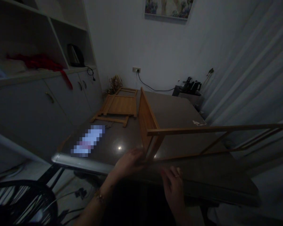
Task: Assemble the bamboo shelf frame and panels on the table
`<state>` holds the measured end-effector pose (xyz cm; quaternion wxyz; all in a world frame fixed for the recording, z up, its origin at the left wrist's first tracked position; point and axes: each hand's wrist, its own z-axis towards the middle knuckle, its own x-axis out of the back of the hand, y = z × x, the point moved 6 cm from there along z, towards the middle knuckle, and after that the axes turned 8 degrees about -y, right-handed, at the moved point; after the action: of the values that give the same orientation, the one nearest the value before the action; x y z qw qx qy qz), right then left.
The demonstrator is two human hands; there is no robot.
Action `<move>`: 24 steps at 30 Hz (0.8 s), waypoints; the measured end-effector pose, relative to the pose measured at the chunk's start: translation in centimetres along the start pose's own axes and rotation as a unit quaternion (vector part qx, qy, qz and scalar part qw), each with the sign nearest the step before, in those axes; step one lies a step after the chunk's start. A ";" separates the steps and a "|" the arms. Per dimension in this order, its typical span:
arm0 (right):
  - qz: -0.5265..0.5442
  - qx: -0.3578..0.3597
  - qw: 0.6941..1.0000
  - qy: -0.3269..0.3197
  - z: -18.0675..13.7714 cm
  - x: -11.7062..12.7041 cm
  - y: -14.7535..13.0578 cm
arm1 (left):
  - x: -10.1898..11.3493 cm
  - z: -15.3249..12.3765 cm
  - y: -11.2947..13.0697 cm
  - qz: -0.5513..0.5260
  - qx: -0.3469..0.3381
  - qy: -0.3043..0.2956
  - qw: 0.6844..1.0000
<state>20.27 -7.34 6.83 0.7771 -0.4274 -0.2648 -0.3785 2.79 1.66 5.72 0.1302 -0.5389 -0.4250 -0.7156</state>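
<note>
A wooden frame stands on the table, with an upright wooden panel running back from it and long rails reaching to the right. At the frame's lower front corner, my left hand is closed, its fingertips dim and blurred against the wood. My right hand, with a ring on one finger, is at the table's front edge, just right of that corner. Its fingers are curled together; what they hold, if anything, is hidden.
More wooden panels lie on the table at the back left. A pixelated bright sheet is near the left edge. A black fan stands at lower left. An appliance with a kettle sits at the far right.
</note>
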 end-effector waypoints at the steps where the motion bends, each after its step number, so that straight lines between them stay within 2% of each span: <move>1: 0.027 0.005 1.000 -0.014 -0.1 -0.4 -0.4 | 0.0 0.0 0.0 -0.002 -0.002 -0.003 1.000; 4: 0.101 0.019 0.994 -0.049 -0.6 -1.7 -1.6 | 0.1 -0.1 0.0 -0.004 -0.006 0.003 1.000; 6: 0.123 0.025 0.991 -0.049 -1.0 -2.3 -2.1 | 0.1 -0.1 0.0 -0.003 -0.009 0.008 1.000; 12: 0.136 0.022 0.990 -0.037 -1.8 -3.2 -2.1 | -0.2 -0.1 -0.2 -0.010 -0.012 0.005 1.000; 24: 0.138 0.036 0.990 -0.011 -1.6 -3.0 -1.9 | -0.3 -0.1 -0.7 -0.040 -0.008 -0.009 0.999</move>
<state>17.14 -8.34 4.71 0.8338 -0.4357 -0.2251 -0.2536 2.39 1.96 5.15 0.0934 -0.5293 -0.4412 -0.7187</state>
